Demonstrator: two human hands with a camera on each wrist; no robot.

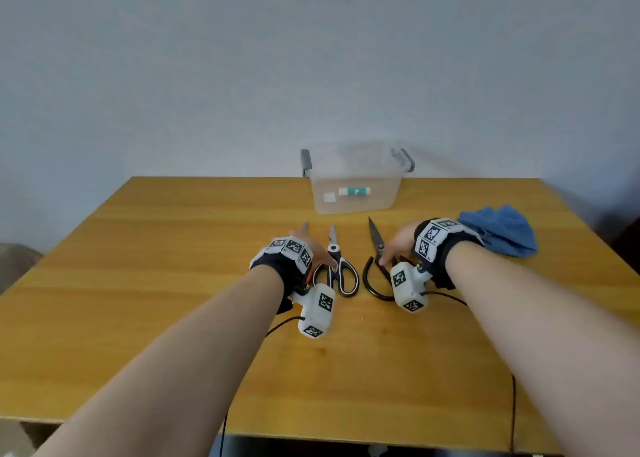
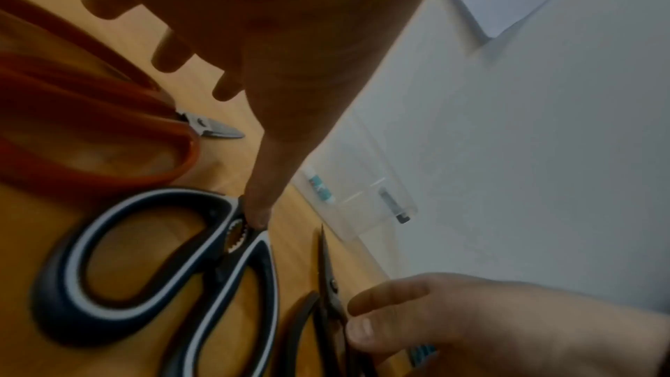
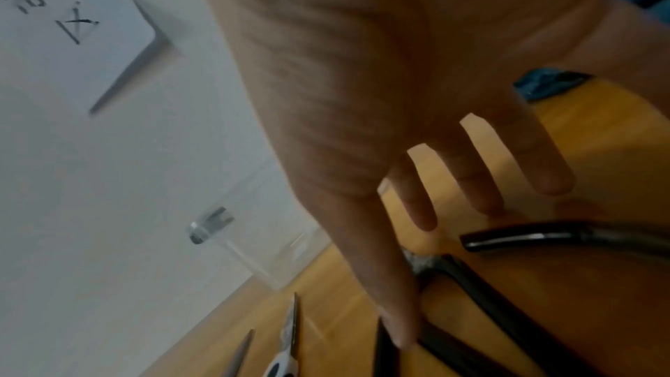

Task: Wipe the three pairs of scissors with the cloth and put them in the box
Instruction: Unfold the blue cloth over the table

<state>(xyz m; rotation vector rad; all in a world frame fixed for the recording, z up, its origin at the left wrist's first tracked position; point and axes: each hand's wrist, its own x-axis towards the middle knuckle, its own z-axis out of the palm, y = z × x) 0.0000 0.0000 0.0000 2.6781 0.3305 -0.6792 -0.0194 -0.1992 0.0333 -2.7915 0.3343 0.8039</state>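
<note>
Now the black iron scissors (image 1: 375, 259), nearest the blue cloth (image 1: 498, 230), are pinched by the right hand (image 1: 398, 243); the left hand (image 1: 311, 249) is kept slack, one finger touching the middle scissors (image 1: 337, 269).

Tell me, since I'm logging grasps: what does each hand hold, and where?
The right hand pinches the all-black scissors near the pivot. The left hand only touches the black-and-white scissors; it grips nothing.

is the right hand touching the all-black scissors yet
Touching. The left wrist view shows the right hand with thumb and forefinger closing on the black scissors just behind the pivot; the head view agrees.
</note>
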